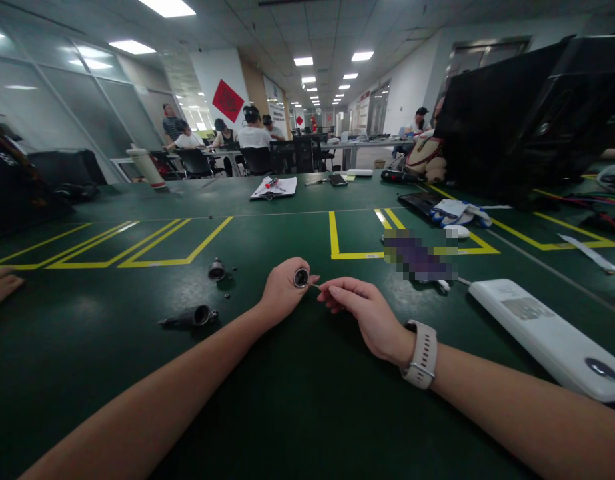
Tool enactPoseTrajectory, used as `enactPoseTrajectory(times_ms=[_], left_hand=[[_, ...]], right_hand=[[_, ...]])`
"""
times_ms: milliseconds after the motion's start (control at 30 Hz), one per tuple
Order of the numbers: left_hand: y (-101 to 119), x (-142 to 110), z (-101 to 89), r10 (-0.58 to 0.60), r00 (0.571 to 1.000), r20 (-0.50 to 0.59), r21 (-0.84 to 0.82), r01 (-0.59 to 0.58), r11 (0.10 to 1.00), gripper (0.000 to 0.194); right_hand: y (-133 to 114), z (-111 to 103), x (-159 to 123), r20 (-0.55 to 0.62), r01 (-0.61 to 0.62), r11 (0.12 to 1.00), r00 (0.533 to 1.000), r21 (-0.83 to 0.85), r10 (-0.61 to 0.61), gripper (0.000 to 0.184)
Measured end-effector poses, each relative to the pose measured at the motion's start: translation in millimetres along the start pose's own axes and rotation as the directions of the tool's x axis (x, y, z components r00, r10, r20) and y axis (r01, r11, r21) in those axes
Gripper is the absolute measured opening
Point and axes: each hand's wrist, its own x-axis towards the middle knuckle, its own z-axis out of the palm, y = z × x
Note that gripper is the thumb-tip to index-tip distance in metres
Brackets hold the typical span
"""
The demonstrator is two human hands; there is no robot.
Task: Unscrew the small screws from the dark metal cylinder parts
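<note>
My left hand (283, 288) is wrapped round a dark cylindrical metal part (300, 277), its round open end turned toward me. Between the thumb and fingers of my right hand (364, 308) is a thin metal rod (313, 286), whose left tip meets or lies just beside that part; contact cannot be made out. To the left stands a short metal collar (216, 269), with a small nut-like piece (226, 296) close by. Nearer me lies a dark tapered housing (187, 318), its open end facing right.
Yellow tape (357, 256) marks boxes on the green table (287, 413). A white power bank (542, 333) and a blurred phone (420, 257) lie right, gloves (460, 213) behind. A clipboard (274, 188) lies farther back. Another person's hand (3, 287) rests at far left.
</note>
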Motion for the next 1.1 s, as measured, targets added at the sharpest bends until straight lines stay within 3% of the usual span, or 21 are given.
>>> enactPoseTrajectory(times_ms=[267,433,1100], left_hand=[[-2,1,0.2,0.068,0.996,0.049,-0.151,-0.06,0.987,0.024],[-4,1,1.6,0.038,0.998,0.055,-0.17,-0.029,0.985,0.024],[-5,1,1.4,0.027,0.997,0.077,-0.061,-0.022,0.998,0.022]], right_hand=[[0,-11,10,0.05,-0.143,0.952,0.99,0.271,0.135,0.017],[-1,-7,7,0.008,-0.081,0.968,0.997,0.237,0.082,0.016],[-3,-4,6,-0.029,-0.081,0.972,0.996,0.222,0.089,0.014]])
